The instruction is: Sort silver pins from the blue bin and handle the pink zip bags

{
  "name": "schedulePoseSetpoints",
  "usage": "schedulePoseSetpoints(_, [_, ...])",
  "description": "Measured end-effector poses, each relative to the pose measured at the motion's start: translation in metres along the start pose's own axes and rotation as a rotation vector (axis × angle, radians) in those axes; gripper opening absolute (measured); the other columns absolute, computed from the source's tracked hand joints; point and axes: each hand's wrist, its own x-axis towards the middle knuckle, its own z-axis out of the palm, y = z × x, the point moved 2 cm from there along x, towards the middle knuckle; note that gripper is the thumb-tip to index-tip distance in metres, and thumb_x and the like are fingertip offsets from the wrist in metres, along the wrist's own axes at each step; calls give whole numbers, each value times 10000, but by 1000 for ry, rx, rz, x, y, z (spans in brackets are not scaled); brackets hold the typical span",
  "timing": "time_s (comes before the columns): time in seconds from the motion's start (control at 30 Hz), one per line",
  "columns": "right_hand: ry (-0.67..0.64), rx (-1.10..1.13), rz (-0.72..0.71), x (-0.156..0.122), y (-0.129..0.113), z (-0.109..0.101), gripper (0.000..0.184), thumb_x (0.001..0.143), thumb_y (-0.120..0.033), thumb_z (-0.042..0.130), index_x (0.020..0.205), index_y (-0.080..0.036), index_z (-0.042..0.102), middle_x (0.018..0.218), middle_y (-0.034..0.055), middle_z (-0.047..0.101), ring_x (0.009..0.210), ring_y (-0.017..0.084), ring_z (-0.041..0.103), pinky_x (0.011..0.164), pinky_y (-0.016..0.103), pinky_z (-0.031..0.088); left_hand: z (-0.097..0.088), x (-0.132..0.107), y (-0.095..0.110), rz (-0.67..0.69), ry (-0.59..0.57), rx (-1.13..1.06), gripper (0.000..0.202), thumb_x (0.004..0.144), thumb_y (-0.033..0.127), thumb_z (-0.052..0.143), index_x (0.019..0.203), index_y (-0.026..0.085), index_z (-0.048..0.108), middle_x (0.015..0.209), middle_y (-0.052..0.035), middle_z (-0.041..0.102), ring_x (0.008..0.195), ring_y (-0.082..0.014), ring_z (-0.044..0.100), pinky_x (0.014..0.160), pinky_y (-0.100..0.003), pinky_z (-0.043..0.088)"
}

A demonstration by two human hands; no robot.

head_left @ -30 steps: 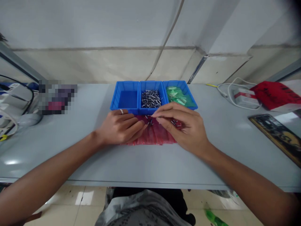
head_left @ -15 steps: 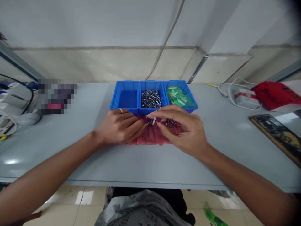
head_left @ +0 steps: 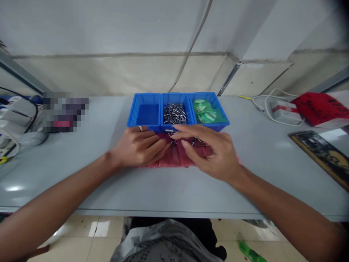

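The grey bench (head_left: 81, 182) fills the middle of the view, and two bare forearms reach onto it from the near edge. Off to the right lie one dark patterned board (head_left: 319, 156), one red bag (head_left: 320, 105), one small white box (head_left: 285, 112) and a looped white cable (head_left: 268, 109).

At the far centre stand three joined blue bins (head_left: 144, 95). The middle one holds a single heap of metal pins (head_left: 175, 113), too many to count, and the right one holds several green packets (head_left: 208, 116).

Just in front of the bins, a row of overlapping red plastic packets (head_left: 174, 156) lies flat, their number unclear. The left hand (head_left: 137, 147), wearing one ring (head_left: 140, 128), rests on them with its fingers loosely curled; whether its grip holds anything is hidden. The right hand (head_left: 215, 153) hovers over them, its grip open, thumb and forefinger apart, with nothing visibly held. Two small clusters of loose pins (head_left: 200, 142) lie on the packets between the hands.
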Motion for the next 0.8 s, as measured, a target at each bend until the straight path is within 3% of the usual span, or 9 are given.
schedulePoseSetpoints(0.2, [-30,54,88,0,2,0,442,956,-82,609,1363,-248,655,1143,16,809,1067,181,761,1011,405,615,1,-1,0,8,3,22,213,958,204,655,747,192,626,664,42,680,583,-106,646,541,-254,470])
schedulePoseSetpoints(0.37, [-40,106,134,-1,4,3,343,930,-83,647,1233,-226,720,1128,29,815,1028,182,775,962,367,634,1,-1,0,-1,-24,27,225,964,206,645,740,192,631,667,39,687,581,-96,638,544,-248,456])
schedulePoseSetpoints(0.63, [-37,564,365,2,3,1,215,975,-141,662,1177,-174,726,1024,58,812,904,176,812,834,293,672,1,-2,0,-7,-24,-6,219,950,166,642,734,184,611,664,15,686,598,-106,641,555,-262,435])
schedulePoseSetpoints(0.8, [-6,636,426,3,10,-1,171,977,-196,697,1142,-205,737,1028,55,816,942,208,815,863,334,676,0,0,0,-6,-11,6,253,942,170,672,706,179,582,600,31,638,556,-104,610,550,-264,430])
